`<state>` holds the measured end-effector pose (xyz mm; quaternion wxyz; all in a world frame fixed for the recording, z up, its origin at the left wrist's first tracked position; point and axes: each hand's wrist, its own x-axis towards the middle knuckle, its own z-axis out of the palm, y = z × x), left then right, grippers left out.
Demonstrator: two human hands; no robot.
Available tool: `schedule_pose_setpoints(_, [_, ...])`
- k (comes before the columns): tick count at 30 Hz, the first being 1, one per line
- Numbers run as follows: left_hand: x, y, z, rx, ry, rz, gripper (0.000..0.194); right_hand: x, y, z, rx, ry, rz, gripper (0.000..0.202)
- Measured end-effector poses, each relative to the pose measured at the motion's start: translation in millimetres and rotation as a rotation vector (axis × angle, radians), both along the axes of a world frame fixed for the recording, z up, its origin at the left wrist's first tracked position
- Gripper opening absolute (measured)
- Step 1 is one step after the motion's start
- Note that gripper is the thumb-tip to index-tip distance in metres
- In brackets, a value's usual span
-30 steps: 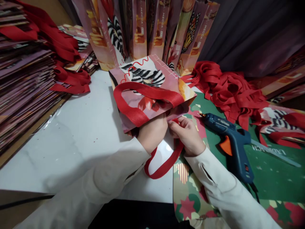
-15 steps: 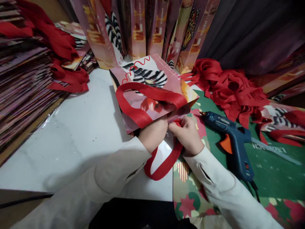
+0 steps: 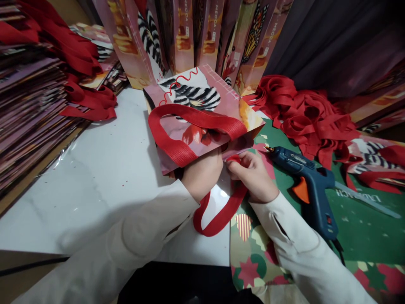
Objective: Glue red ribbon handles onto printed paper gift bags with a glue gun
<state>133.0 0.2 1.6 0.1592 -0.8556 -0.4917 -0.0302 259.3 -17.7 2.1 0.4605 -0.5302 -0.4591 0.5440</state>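
Observation:
A pink printed paper bag (image 3: 228,90) lies tilted at the middle of the table, its opening facing me. One red ribbon handle (image 3: 164,143) loops over its upper face. A second red ribbon (image 3: 217,223) hangs in a loop below the opening, between my wrists. My left hand (image 3: 204,173) reaches inside the bag's mouth, and its fingers are hidden there. At the lower right edge of the opening, my right hand (image 3: 255,175) pinches an end of the second ribbon between thumb and fingers.
A blue glue gun (image 3: 311,181) lies on a green printed sheet (image 3: 357,228) at the right. Behind it is a heap of red ribbons (image 3: 306,114). Several printed bags (image 3: 183,42) stand at the back. Stacked flat bags (image 3: 34,109) fill the left side of the white table (image 3: 95,181).
My right hand has shifted slightly right, away from my left hand, and the ribbon loop has moved with it. The bag is turned a little and sits slightly farther left.

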Motion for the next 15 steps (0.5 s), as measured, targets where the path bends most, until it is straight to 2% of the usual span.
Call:
schedule_pose_setpoints(5, [-0.8,1.0,8.1,-0.042,-0.004,-0.012,0.048,0.9,0.0,0.7,-0.047,0.075,0.003,0.033])
schedule_pose_setpoints(9, [-0.1,0.8,12.2,-0.085,-0.046,-0.024,0.05,1.4,0.2,0.8,-0.001,0.099,0.054,0.037])
schedule_pose_setpoints(12, [-0.3,1.0,11.9,-0.094,-0.044,-0.007,0.053,2.0,0.7,-0.2,0.05,0.092,0.077,0.037])
schedule_pose_setpoints(15, [-2.3,1.5,7.3,-0.057,-0.153,-0.013,0.051,2.6,1.3,-1.7,0.071,0.1,0.086,0.036])
